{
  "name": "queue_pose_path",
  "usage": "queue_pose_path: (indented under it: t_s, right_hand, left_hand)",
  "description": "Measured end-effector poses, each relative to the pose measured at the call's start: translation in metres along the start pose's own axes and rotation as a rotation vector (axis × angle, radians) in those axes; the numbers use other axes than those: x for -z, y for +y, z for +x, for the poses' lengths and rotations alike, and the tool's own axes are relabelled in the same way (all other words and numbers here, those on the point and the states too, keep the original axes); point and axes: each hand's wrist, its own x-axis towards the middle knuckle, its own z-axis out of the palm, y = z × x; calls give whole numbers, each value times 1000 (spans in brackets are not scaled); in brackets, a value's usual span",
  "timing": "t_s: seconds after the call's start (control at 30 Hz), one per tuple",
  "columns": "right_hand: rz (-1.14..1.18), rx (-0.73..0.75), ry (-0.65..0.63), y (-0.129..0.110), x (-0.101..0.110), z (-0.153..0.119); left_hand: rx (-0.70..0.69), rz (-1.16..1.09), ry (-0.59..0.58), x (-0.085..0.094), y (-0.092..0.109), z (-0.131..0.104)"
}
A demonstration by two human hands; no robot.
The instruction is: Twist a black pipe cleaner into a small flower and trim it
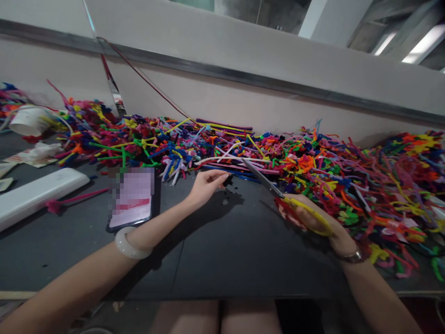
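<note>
From my remote seat I am looking into what seems to be a craft workshop. A broad dark bench [225, 250] is stretching beneath the left fingers [218, 175], and a long heap of colourful fuzzy stems [271, 144], many bent into small shapes, is lying just beyond them and spreading to both sides. Scissors [278, 192] are resting in the right fingers [302, 215]. Behind the heap, a plain pale partition [243, 109] is carrying a grey rail [208, 68]. High beyond the right fingers, bright strip lights [422, 46] are showing, suggesting a work hall.
</note>
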Motion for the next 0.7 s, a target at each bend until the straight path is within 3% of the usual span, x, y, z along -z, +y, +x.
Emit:
queue_pose_path:
  t_s: [0.13,0.37,0.7]
  right_hand:
    - [58,51,27,-6,-4,-3]
    - [-42,-53,-3,-21,-1,-1]
    - [-150,-166,-127,-7,0,5]
  left_hand:
    - [7,-55,-5,-1,0,0]
    - [87,-195,-24,1,-3,1]
    - [183,-397,-67,2,-5,1]
